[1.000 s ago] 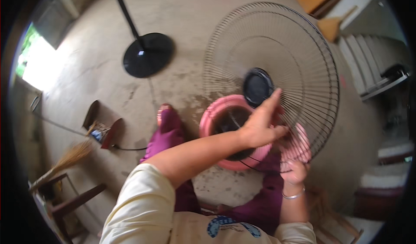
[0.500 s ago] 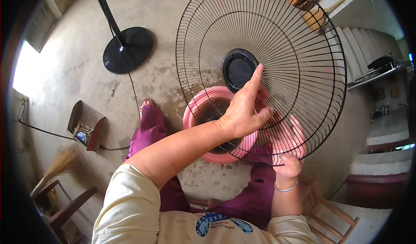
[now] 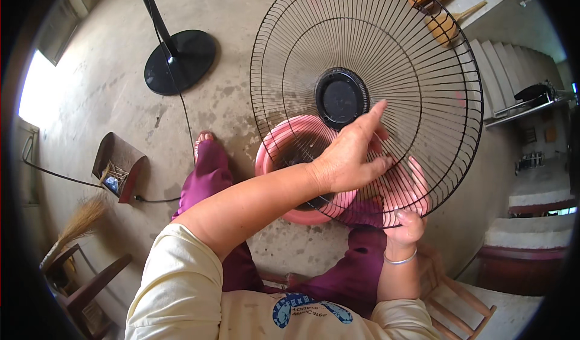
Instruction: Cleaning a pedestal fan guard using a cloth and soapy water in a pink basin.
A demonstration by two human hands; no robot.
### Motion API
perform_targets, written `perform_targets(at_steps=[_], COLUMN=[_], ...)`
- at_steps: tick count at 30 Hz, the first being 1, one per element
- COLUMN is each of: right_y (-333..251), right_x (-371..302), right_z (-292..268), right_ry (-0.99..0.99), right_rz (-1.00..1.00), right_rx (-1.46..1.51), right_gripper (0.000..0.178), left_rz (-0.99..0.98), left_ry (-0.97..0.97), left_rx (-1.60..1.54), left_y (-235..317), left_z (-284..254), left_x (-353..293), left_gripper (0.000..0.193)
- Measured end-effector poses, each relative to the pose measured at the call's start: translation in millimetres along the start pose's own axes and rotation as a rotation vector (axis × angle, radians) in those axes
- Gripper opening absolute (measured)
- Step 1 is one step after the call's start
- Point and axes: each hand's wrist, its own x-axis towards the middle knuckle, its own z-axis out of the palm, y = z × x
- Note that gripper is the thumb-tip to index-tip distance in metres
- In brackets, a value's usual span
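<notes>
A round black wire fan guard (image 3: 365, 92) with a solid black plastic hub (image 3: 339, 98) is tilted partly over a round pink plastic basin (image 3: 269, 159). The right hand (image 3: 407, 226), a thin silver bracelet (image 3: 400, 259) at its wrist, pinches the guard's near rim, thumb in front and fingers behind the wires. The left hand (image 3: 350, 159) rests against the wires just beside the hub, forefinger and thumb apart; whether its other fingers grip anything I cannot tell. Farther out, on the grey floor (image 3: 241, 38), are a round black fan base (image 3: 187, 68), a dark red dustpan (image 3: 134, 180) holding scraps (image 3: 116, 176) and a straw-coloured broom (image 3: 81, 219)
</notes>
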Motion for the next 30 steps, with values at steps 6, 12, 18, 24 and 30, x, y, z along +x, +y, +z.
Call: perform_targets(at_steps=[6, 12, 18, 24, 30], right_y=[4.2, 5.7, -3.1, -10.3, -11.3], right_x=[-5.4, -4.9, -5.6, -3.0, -4.6], right_z=[-7.1, -18.6, -27.2, -40.1, -27.0], right_ry=[-0.061, -0.06, -0.042, -0.102, -0.11], right_rz=[-0.03, -0.068, -0.087, -0.078, -0.082], right_rx=[-0.044, -0.044, -0.029, 0.18, -0.03], right_gripper=[0.086, 0.083, 0.08, 0.078, 0.083], left_rz=[-0.198, -0.155, 0.067, -0.03, 0.281], left_ry=[0.224, 0.276, 0.655, 0.599, 0.551], left_rx=[-0.03, 0.204, 0.803, 0.449, 0.791], left_y=[-0.7, -5.1, -22.2, -8.3, -8.5], left_z=[-11.3, -20.5, -50.5, -46.6, -36.3], left_x=[10.1, 13.0, 16.6, 17.7, 10.3], left_gripper=[0.09, 0.064, 0.038, 0.043, 0.043])
